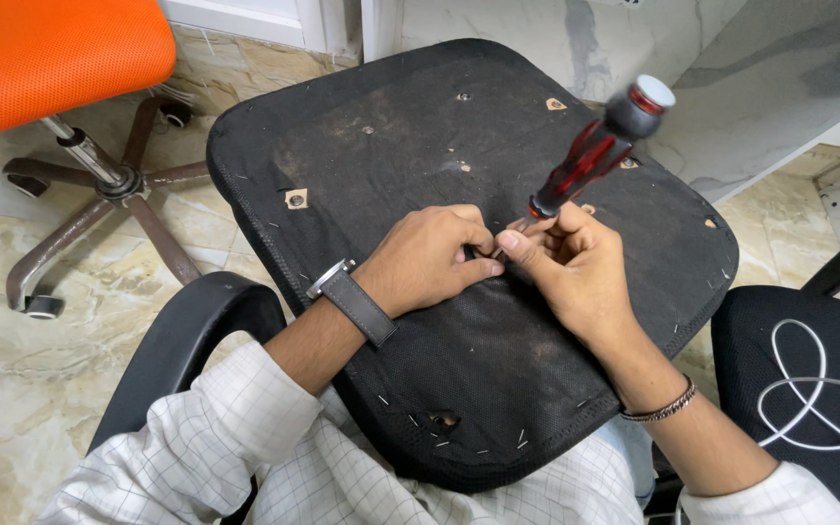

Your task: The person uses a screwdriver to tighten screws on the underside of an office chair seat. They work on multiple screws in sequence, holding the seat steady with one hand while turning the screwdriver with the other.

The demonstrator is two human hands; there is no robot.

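A black seat pad [459, 146] lies upside down across the person's lap, its fabric underside dusty and edged with staples. Both hands meet near its middle. The right hand [561, 267] holds a screwdriver [595, 151] with a red-and-black handle — its fingers are wrapped low around the shaft, and the handle tilts up and away to the right, its cap blurred. The tip points down at the fabric just between the two hands, though the tip itself is hidden by the fingers. The left hand [430, 258] rests on the pad with fingers curled in tight, pinching at something small beside the tip; what it pinches cannot be made out. A watch [350, 297] sits on the left wrist, a bracelet [661, 406] on the right. An orange chair [51, 58] stands on the floor to the left — a black seat with a white cable [809, 389] lies to the right.
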